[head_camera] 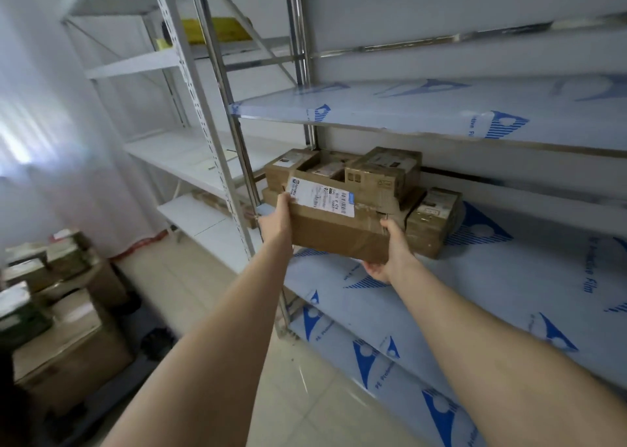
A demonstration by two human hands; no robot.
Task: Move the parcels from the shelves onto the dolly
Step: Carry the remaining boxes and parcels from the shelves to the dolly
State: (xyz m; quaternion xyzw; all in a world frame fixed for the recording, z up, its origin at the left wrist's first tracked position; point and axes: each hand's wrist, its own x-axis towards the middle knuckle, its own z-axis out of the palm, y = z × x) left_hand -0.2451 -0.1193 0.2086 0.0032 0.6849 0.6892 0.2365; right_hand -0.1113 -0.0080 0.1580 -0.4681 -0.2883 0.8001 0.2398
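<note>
Brown cardboard parcel [336,222] with a white printed shipping label [322,197] sits at the centre of the frame, held between both hands at the front edge of a metal shelf covered in white film with blue print [509,277].

The left hand [276,217] grips the parcel's left end, thumb laid on the label's edge. The right hand [390,253] grips the lower right corner, thumb on top and fingers curled beneath. The parcel is tilted. Whether its far edge touches the stacked brown cartons [383,171] directly behind it cannot be told.

The fingers of both hands are largely hidden by the parcel. Label text is too small to read.

In the lower left of the frame, blurred cardboard boxes [61,328] stand piled on a dark dolly platform [112,399], whose outline is hard to make out and is cut off by the frame edge.
</note>
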